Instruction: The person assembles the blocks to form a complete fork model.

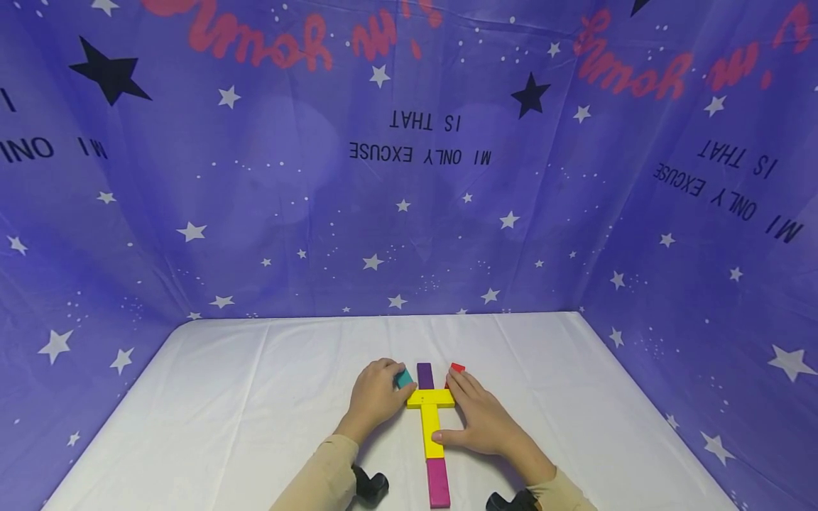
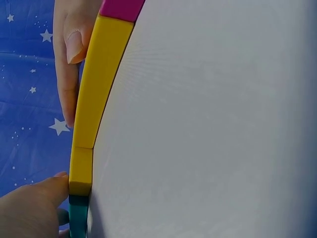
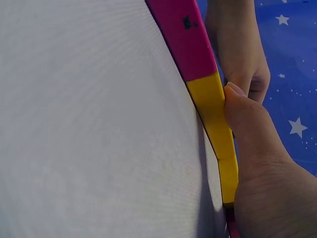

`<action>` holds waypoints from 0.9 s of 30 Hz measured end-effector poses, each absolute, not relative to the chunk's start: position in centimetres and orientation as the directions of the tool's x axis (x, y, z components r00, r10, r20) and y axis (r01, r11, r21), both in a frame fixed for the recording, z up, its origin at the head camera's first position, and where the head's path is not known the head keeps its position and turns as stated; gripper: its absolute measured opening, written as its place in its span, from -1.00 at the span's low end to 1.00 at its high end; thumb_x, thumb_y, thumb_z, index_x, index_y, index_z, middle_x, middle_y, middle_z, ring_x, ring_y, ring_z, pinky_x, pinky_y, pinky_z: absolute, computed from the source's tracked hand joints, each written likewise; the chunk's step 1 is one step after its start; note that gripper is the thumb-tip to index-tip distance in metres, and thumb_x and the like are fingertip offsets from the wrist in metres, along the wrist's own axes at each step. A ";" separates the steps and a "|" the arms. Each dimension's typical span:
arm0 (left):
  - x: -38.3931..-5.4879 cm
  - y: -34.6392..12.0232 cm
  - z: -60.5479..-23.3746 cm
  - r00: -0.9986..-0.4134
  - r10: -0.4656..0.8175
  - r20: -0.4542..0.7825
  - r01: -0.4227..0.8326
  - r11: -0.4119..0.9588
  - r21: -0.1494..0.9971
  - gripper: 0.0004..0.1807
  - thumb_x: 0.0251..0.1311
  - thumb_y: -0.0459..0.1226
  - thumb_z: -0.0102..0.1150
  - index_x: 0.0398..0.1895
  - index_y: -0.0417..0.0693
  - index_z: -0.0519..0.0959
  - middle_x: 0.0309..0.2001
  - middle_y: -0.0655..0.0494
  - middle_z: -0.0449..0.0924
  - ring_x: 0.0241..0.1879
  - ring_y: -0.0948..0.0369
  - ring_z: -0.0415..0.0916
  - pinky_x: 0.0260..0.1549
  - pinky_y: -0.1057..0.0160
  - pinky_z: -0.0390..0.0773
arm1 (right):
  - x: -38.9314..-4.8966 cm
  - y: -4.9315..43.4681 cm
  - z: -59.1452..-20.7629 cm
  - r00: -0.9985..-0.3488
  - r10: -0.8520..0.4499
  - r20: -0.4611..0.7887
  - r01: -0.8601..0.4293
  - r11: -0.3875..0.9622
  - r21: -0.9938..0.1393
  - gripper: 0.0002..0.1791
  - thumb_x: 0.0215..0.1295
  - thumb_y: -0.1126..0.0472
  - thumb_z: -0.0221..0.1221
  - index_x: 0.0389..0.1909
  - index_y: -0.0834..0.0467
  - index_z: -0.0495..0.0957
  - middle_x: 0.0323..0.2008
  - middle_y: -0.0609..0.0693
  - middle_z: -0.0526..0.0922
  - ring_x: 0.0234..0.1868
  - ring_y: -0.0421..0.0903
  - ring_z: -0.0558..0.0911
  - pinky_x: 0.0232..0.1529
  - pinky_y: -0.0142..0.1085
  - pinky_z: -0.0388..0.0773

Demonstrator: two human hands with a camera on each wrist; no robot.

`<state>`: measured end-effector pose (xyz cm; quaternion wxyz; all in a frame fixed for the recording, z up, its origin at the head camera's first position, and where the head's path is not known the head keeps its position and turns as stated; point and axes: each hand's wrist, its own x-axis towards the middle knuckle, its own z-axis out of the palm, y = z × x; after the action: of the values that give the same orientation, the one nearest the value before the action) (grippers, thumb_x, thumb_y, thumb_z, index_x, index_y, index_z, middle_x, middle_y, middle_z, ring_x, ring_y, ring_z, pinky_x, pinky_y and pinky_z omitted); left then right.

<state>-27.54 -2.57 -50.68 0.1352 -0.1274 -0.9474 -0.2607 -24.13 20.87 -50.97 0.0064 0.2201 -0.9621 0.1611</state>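
Flat coloured blocks lie together on the white cloth. A yellow upright block (image 1: 432, 433) meets a yellow crossbar block (image 1: 422, 399) at its top. Below is a magenta block (image 1: 438, 482); above the crossbar, a purple block (image 1: 424, 376). My left hand (image 1: 373, 394) pinches a slanted teal block (image 1: 404, 379) at the crossbar's left end, its thumb by the yellow edge. My right hand (image 1: 482, 419) lies with fairly straight fingers against a red block (image 1: 457, 367), mostly hidden beneath them. The right thumb (image 3: 242, 101) touches the upright yellow block's side.
A white cloth (image 1: 287, 397) covers the table. Purple star-printed fabric (image 1: 409, 234) stands behind and at both sides. Black wrist devices (image 1: 371, 487) sit at both wrists, near the beige sleeves (image 1: 319, 482).
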 end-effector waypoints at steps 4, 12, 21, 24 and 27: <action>-27.6 -2.6 -50.7 -0.933 0.168 0.318 0.306 0.835 0.457 -0.48 0.18 0.10 0.29 0.09 0.00 0.66 0.08 0.01 0.64 0.10 0.02 0.56 0.18 -0.03 0.55 | -24.1 20.9 -50.9 -0.902 -0.424 0.083 -0.428 0.850 -0.307 0.29 -0.02 -0.64 0.09 0.54 0.18 0.07 0.57 0.05 0.07 0.57 0.16 0.07 0.46 0.20 0.20; -27.5 -2.5 -50.9 -0.934 0.169 0.315 0.307 0.833 0.461 -0.47 0.20 0.08 0.27 0.12 -0.02 0.63 0.13 -0.01 0.61 0.15 0.00 0.54 0.22 -0.06 0.52 | -24.1 20.9 -51.0 -0.903 -0.420 0.086 -0.425 0.848 -0.316 0.30 -0.02 -0.64 0.10 0.55 0.17 0.06 0.58 0.04 0.06 0.58 0.15 0.06 0.46 0.21 0.19; -27.4 -2.5 -51.0 -0.926 0.173 0.335 0.319 0.833 0.452 -0.49 0.18 0.05 0.29 0.11 -0.02 0.64 0.14 -0.01 0.61 0.15 -0.01 0.54 0.21 -0.06 0.53 | -24.1 21.0 -51.0 -0.907 -0.414 0.075 -0.415 0.853 -0.317 0.31 -0.03 -0.66 0.07 0.56 0.15 0.03 0.59 0.01 0.04 0.59 0.11 0.04 0.48 0.18 0.17; -27.4 -2.5 -51.0 -0.922 0.175 0.345 0.325 0.834 0.446 -0.49 0.17 0.04 0.30 0.11 -0.02 0.64 0.14 -0.02 0.61 0.15 -0.01 0.55 0.19 -0.07 0.54 | -24.1 21.0 -51.0 -0.908 -0.412 0.075 -0.414 0.854 -0.314 0.31 -0.04 -0.66 0.07 0.56 0.15 0.03 0.59 0.01 0.04 0.59 0.11 0.04 0.48 0.18 0.18; -27.4 -2.5 -51.1 -0.921 0.173 0.349 0.326 0.833 0.448 -0.49 0.18 0.05 0.29 0.11 -0.02 0.64 0.15 -0.02 0.61 0.16 -0.01 0.55 0.20 -0.06 0.53 | -24.1 20.9 -51.0 -0.911 -0.408 0.064 -0.407 0.857 -0.318 0.31 -0.04 -0.66 0.07 0.56 0.14 0.03 0.59 0.00 0.02 0.59 0.10 0.02 0.49 0.18 0.16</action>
<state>-27.41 -2.50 -51.12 0.1485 -0.1319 -0.9456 -0.2576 -24.12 20.94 -50.97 -0.0026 0.2114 -0.9635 0.1643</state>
